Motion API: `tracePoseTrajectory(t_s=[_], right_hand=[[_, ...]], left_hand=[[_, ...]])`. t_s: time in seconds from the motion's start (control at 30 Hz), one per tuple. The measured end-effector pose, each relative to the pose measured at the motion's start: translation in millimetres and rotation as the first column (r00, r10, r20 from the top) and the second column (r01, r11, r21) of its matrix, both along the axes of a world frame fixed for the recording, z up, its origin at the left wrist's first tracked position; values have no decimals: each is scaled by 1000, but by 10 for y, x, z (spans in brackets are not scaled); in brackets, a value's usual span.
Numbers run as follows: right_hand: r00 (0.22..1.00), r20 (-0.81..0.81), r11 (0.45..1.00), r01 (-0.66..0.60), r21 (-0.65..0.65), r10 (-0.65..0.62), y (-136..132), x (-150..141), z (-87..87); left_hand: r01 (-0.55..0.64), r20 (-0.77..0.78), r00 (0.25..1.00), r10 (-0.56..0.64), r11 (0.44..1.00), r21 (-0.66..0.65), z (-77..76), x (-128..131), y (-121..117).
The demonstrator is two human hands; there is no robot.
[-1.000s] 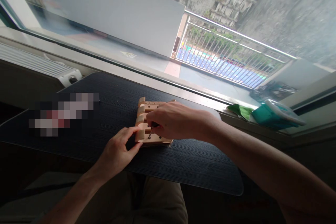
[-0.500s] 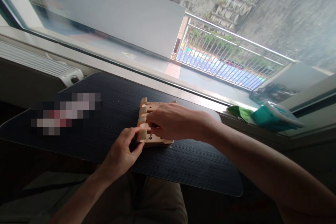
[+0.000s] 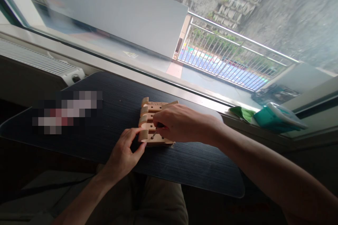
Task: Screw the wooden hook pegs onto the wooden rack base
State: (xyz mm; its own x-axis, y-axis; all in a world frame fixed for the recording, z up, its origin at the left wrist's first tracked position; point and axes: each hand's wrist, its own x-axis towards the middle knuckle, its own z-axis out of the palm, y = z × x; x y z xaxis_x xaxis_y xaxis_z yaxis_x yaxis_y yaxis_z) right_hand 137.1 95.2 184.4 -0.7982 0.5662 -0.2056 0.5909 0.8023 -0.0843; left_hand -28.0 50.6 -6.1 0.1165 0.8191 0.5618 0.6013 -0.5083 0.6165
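Note:
A small light wooden assembly (image 3: 149, 116) of several slats with holes lies on a dark lap board (image 3: 111, 112). My left hand (image 3: 124, 153) pinches its near left corner with thumb and fingers. My right hand (image 3: 179, 123) rests over the right side of the piece, fingers closed on a thin dark screwdriver (image 3: 155, 132) whose tip points down into the nearest slat. Most of the tool's handle is hidden inside the hand.
A blurred patch (image 3: 66, 112) lies on the board's left part. A radiator (image 3: 39, 63) runs at the left under the window sill. A teal box (image 3: 277, 116) and a green cloth (image 3: 241, 112) sit on the sill at right. My legs are under the board.
My right hand has shifted slightly right and turned, so the screwdriver shaft shows more. The left hand keeps its pinch on the wooden piece.

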Motion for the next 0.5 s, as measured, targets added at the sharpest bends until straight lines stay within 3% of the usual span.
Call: tracePoseTrajectory(t_s=[0.37,0.5], right_hand=[[999,24,999,34,-6,-34,-32,-10,12],[991,-7,991,132,26,-132,-21,53,61]], left_hand=[[4,3,1000,-4,1000,-25,3,13,14],[5,4,1000,-5,1000,-30,16,1,0]])
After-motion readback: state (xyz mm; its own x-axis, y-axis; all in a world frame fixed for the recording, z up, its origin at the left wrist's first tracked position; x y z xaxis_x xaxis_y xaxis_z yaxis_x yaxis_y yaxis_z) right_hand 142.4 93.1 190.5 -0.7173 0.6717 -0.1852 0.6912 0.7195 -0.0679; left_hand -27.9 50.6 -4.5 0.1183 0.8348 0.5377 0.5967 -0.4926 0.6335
